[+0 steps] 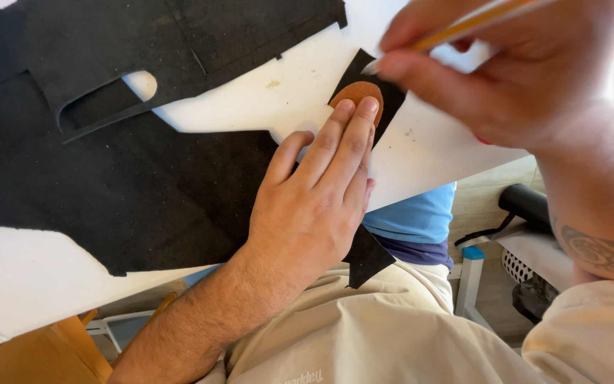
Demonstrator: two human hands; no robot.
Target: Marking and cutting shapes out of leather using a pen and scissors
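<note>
While the left hand [314, 206] is laid flat with fingers stretched and close together, a small brown oval template [357, 94] is pressed under its fingertips [367, 110] onto a strip of black fabric [385, 99]. Just above and right of the template, a yellow pencil [474, 21] is pinched between thumb and fingers of the right hand [527, 71], its tip set beside the template's edge. Left of the template, a large black fabric sheet [108, 163] is spread over the white table [271, 99].

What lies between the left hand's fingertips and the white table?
In the head view, a brown oval piece on a black fabric strip lies under the left hand, on the white table.
</note>
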